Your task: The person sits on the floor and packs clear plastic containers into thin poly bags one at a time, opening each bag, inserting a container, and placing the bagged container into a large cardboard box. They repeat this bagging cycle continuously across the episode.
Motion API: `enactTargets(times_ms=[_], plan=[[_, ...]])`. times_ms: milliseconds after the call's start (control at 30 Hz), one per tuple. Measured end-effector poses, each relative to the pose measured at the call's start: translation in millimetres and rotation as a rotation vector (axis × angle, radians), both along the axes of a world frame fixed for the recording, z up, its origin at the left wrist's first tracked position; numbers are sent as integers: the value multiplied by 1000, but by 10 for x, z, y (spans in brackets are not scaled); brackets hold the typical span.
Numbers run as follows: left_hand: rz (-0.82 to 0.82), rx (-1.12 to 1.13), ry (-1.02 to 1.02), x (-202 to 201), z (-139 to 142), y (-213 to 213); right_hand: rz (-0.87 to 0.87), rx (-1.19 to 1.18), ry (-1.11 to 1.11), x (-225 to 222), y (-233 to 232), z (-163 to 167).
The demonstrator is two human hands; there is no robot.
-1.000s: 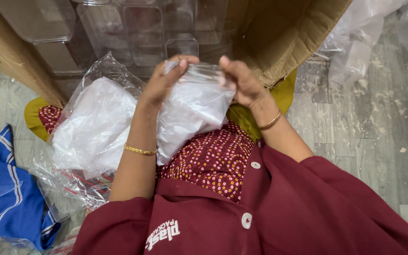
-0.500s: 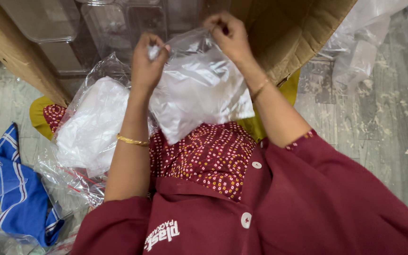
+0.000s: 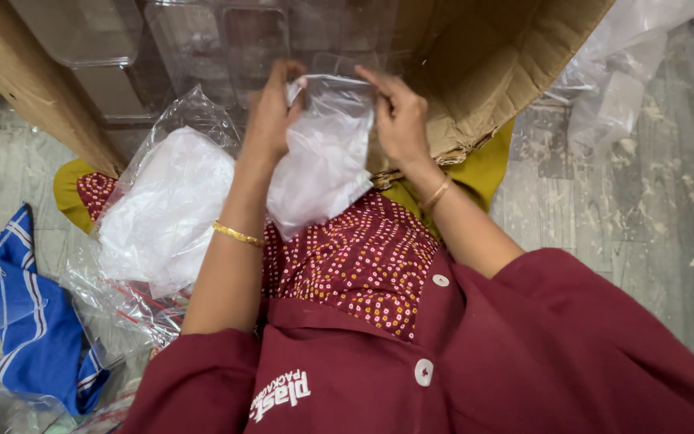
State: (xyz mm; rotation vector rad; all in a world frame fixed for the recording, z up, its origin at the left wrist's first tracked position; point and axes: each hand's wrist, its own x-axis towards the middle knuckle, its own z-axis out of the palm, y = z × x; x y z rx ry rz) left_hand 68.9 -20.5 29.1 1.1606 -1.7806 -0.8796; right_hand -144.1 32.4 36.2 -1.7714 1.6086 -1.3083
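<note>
My left hand (image 3: 273, 112) and my right hand (image 3: 399, 116) each pinch a top corner of a small clear plastic bag (image 3: 323, 161). The bag hangs between them above my lap, filled with something white and soft. On my left knee rests a larger clear bag (image 3: 162, 209) stuffed with white sheets, untouched by either hand. Both wrists wear thin gold bangles.
An open cardboard box (image 3: 508, 64) lies in front of me with several clear plastic containers (image 3: 202, 40) inside. A blue striped cloth (image 3: 34, 321) lies on the floor at left. Loose clear plastic wrap (image 3: 628, 88) is scattered at the upper right. A wooden beam (image 3: 34, 80) crosses the upper left.
Both hands have lifted the small bag from my lap and drawn its top edge taut, with the hands moving closer together at its upper corners.
</note>
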Motion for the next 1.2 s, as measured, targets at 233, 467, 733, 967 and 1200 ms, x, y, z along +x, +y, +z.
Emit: enactTargets(times_ms=[233,467,733,967,1200], plan=[[-138,18,126,-392,-436,-266,-59,62,-48,-522,-325,-38],[-231,611,573,-421,-781,-147,180,596,-897,-783,-445,-621],[-233,855,629,-491,-858,44,157,599,-821,-698,-160,-816],[-425,843,1064,-702,-624,90,663,324,-1309,-297,228,295],[-358,701,689,-944,-393,156,274,-48,35,-175,660,658]])
